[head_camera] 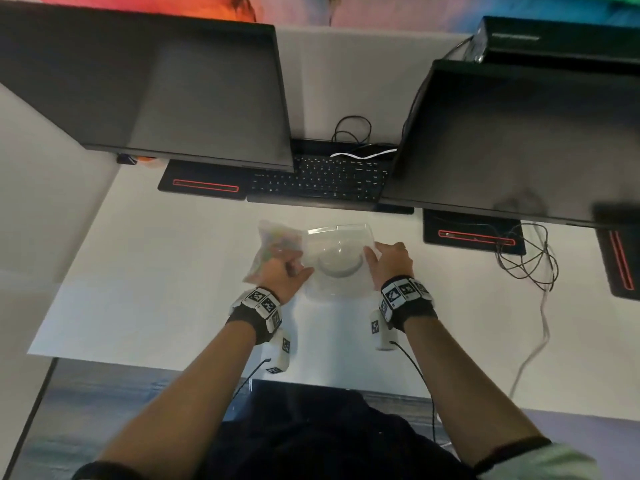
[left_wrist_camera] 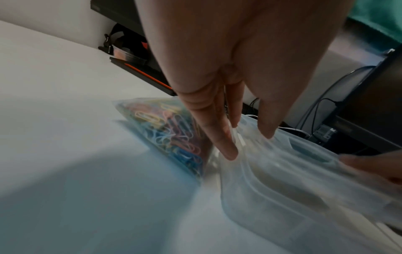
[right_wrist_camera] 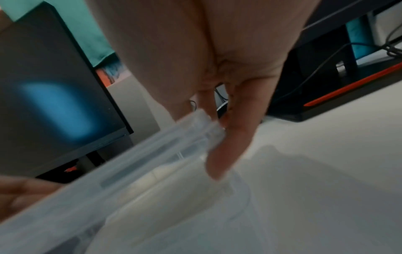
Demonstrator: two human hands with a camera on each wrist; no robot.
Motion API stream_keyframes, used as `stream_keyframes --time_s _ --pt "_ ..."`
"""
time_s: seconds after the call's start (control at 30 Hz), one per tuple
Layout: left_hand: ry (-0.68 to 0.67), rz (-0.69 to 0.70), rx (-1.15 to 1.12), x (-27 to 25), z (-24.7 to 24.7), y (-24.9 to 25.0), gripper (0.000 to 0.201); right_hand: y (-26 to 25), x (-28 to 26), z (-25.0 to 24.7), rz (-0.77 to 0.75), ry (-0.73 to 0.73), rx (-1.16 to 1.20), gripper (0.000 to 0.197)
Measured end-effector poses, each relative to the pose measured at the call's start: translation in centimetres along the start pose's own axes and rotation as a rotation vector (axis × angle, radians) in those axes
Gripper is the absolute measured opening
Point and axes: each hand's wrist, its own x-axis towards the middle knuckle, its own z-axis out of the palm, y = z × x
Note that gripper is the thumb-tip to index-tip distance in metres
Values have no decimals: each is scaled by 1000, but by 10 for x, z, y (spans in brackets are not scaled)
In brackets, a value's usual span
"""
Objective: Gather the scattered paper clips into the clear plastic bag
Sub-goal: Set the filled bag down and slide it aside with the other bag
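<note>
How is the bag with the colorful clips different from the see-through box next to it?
The clear plastic bag is soft and crumpled; the clear plastic container is stiff, with a ridged rim.
The bag is stuffed with colorful paper clips; the container shows no clips inside.
Only the left hand touches the bag, while both it and the right hand touch the container.
Both are see-through and rest on the white desk.

Multicoloured paper clips — clear bag — white desk
</note>
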Motion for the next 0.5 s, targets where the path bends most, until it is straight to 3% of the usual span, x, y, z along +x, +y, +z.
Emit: stream_keyframes --time_s 0.1,0.17,0.3,0.37,0.5 --pt "7 -1 24 -2 2 3 41 2 -4 3 -35 4 -246 40" --pt "17 -13 30 -4 2 5 40 6 -4 5 -77 16 -268 41" --pt "65 -126 66 -4 1 12 30 14 3 -1 -1 16 100 39" --pt "62 -184 1 -2 0 16 39 21 5 -3 68 13 217 29" --pt "97 -167 77 -4 3 23 29 31 -7 -12 187 -94 489 22"
